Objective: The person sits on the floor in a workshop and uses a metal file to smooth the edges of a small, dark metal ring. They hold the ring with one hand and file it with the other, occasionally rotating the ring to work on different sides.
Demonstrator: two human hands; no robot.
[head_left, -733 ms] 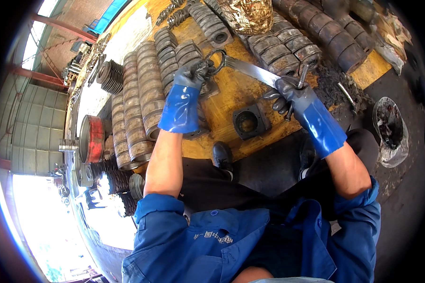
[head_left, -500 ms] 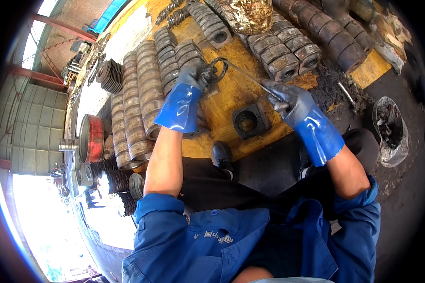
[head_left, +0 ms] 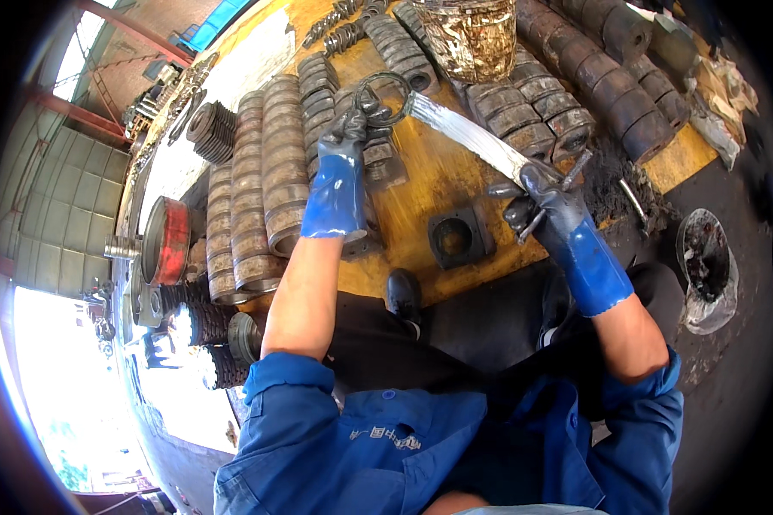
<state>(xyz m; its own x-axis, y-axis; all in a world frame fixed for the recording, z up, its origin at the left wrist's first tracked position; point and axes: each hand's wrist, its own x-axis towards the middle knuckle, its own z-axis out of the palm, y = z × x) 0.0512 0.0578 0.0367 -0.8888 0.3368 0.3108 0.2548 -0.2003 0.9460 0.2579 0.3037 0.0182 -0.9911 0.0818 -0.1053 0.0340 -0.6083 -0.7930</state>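
My left hand [head_left: 343, 142], in a long blue glove with dark, soiled fingers, is closed on the lower left of a thin dark metal ring [head_left: 386, 75]. The ring is held up above the bench. My right hand [head_left: 545, 206], gloved the same way, grips the near end of a long flat silver file [head_left: 468, 133], some of its fingers stretched out. The file slants up to the left, its broad face showing. Its far tip lies at the ring's right edge; whether they touch I cannot tell. Below, a dark square block [head_left: 487, 225] with a round hole lies on the bench.
Rows of brownish stacked rings [head_left: 285, 146] stand to the left on the yellow bench [head_left: 421, 184]. More dark stacks [head_left: 597, 73] lie far right, beside a grimy bucket [head_left: 471, 39]. A red-rimmed wheel [head_left: 173, 240] stands left. A plastic-lined container [head_left: 721, 300] sits at right.
The file has turned from edge-on to showing its broad face. My right hand has loosened, some fingers now spread. The ring has risen slightly and faces me more openly.
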